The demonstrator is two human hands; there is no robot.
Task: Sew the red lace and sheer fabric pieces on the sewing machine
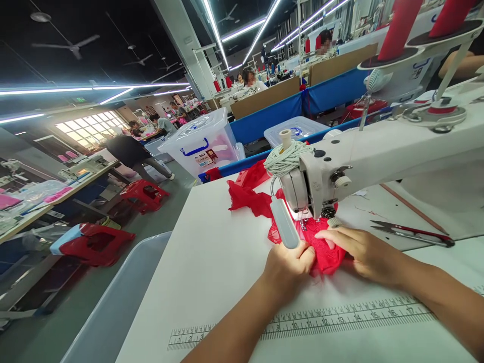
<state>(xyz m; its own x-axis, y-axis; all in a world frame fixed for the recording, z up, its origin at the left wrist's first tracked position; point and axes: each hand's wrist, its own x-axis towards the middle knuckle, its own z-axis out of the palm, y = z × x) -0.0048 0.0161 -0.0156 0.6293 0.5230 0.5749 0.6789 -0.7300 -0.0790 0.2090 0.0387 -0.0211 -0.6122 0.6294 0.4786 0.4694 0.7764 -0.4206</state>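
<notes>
L hand [289,262] at near L edge of red fabric [327,257]: fingers curled in, thumb drawn toward forefinger; underside hidden, can't tell if cloth is pinched. R hand [363,252] opp. side, fingers reaching L over the cloth, tips just R of the needle area; can't tell if they pinch or only press.

Fabric is bunched on the white worktop [181,282], under head of white sewing machine [359,156] & between both hands; more of it trails off behind, toward far edge. Sheer in parts, lacy near presser foot [303,225].

Grey lamp [285,224] on a bent neck hangs just above L hand, w/ bright glow beside needle. Pale green cord [287,156] bundled atop machine head (looks like a small nest). Red thread cones [401,30] on stand, upper R.

R of the hands: thread snips [412,232], blades pointing L, & a thin brown stick [416,209] lying diag. behind them. Ruler scale [340,322] runs along near side, partly under forearms.

Bkgd: clear plastic box [204,141] w/ blue handle past far edge; red stool [98,244] on floor, far L; other people at benches, well apart.
</notes>
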